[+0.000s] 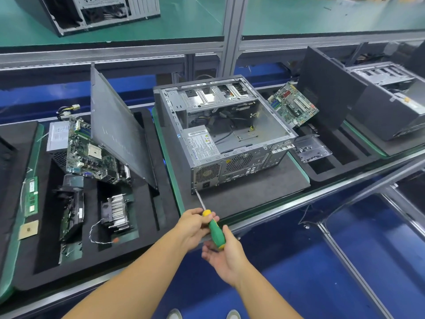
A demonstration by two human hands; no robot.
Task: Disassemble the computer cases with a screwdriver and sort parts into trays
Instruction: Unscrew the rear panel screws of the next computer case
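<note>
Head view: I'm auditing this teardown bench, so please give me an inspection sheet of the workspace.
Surface: black foam mat, green-edged, under the computer case.
Job's things: case open, power supply inside; screwdriver tip at its rear lower corner.
Clutter: motherboard, side panel, heatsink in left tray; screw box right.
Hands: left hand and right hand both grip the screwdriver handle.
Cables: black cables inside case; twisted wire by heatsink.
Surroundings: aluminium frame, another case on upper shelf.

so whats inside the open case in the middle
A labelled power supply fills the near-left corner of the case, black cables lie behind it, and a metal drive cage spans the far end. Anything under the cage or power supply is hidden.
</note>
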